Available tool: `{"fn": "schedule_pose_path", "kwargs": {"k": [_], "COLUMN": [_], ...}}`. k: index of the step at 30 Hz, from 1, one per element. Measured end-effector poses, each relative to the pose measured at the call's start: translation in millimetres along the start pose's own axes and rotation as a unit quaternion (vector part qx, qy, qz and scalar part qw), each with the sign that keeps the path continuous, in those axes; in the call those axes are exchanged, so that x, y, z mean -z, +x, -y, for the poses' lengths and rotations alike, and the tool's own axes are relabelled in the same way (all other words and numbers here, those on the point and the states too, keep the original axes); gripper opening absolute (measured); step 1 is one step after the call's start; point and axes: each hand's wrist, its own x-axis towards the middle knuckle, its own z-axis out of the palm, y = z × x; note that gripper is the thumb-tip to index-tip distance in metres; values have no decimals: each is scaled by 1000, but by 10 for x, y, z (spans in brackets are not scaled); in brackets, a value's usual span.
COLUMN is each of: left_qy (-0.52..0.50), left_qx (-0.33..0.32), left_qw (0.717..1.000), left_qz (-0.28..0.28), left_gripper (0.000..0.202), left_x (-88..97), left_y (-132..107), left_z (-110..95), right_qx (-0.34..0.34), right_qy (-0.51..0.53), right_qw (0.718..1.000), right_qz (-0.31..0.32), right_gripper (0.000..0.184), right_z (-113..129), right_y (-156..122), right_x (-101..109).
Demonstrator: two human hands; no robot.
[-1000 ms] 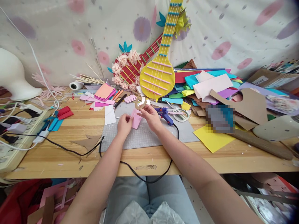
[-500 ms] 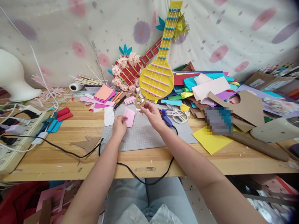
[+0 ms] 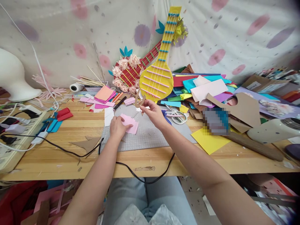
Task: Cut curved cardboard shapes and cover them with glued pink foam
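My left hand (image 3: 117,128) pinches a small sheaf of light pink paper pieces (image 3: 131,125), thumb on top, low over the grey cutting mat (image 3: 150,139). The edges of the pieces are slightly fanned out. In the fingers of my right hand (image 3: 153,113) is a small curved strip of brown cardboard (image 3: 137,104), bent like a U. It is held above the back of the mat, beside the base of a yellow paper lute (image 3: 156,82). Just right of that hand lie white-handled scissors (image 3: 180,118) and a blue glue gun (image 3: 166,116), the gun partly hidden by my wrist.
A red lute with paper flowers (image 3: 123,73) leans at the back. Coloured paper sheets (image 3: 208,89) and a cardboard cutout (image 3: 243,106) pile up on the right. A black cable (image 3: 140,178) loops over the table's front edge. A power strip (image 3: 35,125) stands left.
My left hand has turned and now grips the pink paper, which has shifted and fanned into several pieces. My right hand still holds the cardboard strip in nearly the same place.
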Motion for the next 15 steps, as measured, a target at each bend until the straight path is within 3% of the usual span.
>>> {"fn": "schedule_pose_path", "kwargs": {"k": [4,7,10,12,15], "left_qy": [76,64,53,43,18], "left_qx": [-75,-140,-157,-147,-137], "left_qw": [992,988,983,986,989], "left_qz": [-63,12,78,72,47], "left_gripper": [29,8,3,3,18], "left_x": [-21,-74,-125,-150,-179], "left_y": [-70,-112,-149,-185,-252], "left_z": [-77,-127,-129,-116,-104], "right_qx": [-3,-16,-47,-78,-123], "right_qy": [-13,-49,-91,-115,-130], "right_qw": [1000,998,992,983,971], "right_qz": [-2,21,75,116,160], "right_gripper": [24,20,17,14,11], "right_z": [40,125,215,252,262], "right_y": [14,64,137,180,230], "right_x": [2,5,-10,-38,-103]}}
